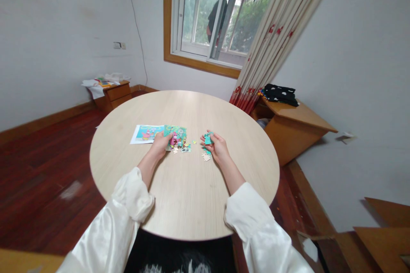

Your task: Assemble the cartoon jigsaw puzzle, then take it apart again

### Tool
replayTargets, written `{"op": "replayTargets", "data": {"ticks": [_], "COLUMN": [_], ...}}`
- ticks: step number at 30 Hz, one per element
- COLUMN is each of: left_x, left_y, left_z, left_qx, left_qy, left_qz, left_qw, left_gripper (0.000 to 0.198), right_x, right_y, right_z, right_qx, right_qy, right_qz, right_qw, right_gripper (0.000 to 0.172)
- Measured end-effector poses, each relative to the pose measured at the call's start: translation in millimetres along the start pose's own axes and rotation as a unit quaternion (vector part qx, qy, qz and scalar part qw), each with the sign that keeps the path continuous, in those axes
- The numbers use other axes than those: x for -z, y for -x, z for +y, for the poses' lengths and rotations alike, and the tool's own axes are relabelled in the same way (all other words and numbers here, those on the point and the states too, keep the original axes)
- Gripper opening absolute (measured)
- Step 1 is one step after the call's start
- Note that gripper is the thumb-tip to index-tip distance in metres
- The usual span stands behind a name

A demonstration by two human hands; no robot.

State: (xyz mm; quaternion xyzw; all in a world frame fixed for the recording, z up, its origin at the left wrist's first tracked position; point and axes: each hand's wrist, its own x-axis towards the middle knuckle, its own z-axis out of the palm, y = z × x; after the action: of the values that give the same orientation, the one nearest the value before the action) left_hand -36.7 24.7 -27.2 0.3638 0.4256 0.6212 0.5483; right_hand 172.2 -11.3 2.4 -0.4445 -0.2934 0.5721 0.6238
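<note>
On the round light-wood table (179, 196) lies a partly joined colourful jigsaw (178, 135) with a printed picture sheet (144, 133) to its left. My left hand (161, 143) rests on the jigsaw's left edge, fingers curled over it. My right hand (215, 146) is closed on a teal puzzle piece (209, 138), held just above the table to the right of the jigsaw. A few loose pieces (206, 157) lie near my right hand and below the jigsaw.
A small wooden cabinet (115, 93) with papers stands at the back left. A wooden cabinet (294, 130) with black dotted cloth (280, 94) stands to the right, by a curtain (272, 51) and window. Dark wooden floor surrounds the table.
</note>
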Motion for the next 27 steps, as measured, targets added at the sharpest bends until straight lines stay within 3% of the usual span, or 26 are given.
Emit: {"op": "replayTargets", "data": {"ticks": [15,27], "left_x": [-1.2,-1.0], "left_y": [1.7,2.4], "left_z": [5.1,6.8], "left_qx": [0.008,0.008], "left_qy": [0.001,0.005], "left_qz": [0.012,-0.007], "left_qw": [1.000,1.000], "left_gripper": [0.040,0.037], "right_x": [3.8,6.6], "right_y": [-6.0,-5.8], "right_z": [3.6,3.2], "right_qx": [0.016,0.016], "right_qy": [0.043,0.063], "right_qz": [0.023,0.015], "right_qw": [0.999,0.998], "right_gripper": [0.021,0.041]}}
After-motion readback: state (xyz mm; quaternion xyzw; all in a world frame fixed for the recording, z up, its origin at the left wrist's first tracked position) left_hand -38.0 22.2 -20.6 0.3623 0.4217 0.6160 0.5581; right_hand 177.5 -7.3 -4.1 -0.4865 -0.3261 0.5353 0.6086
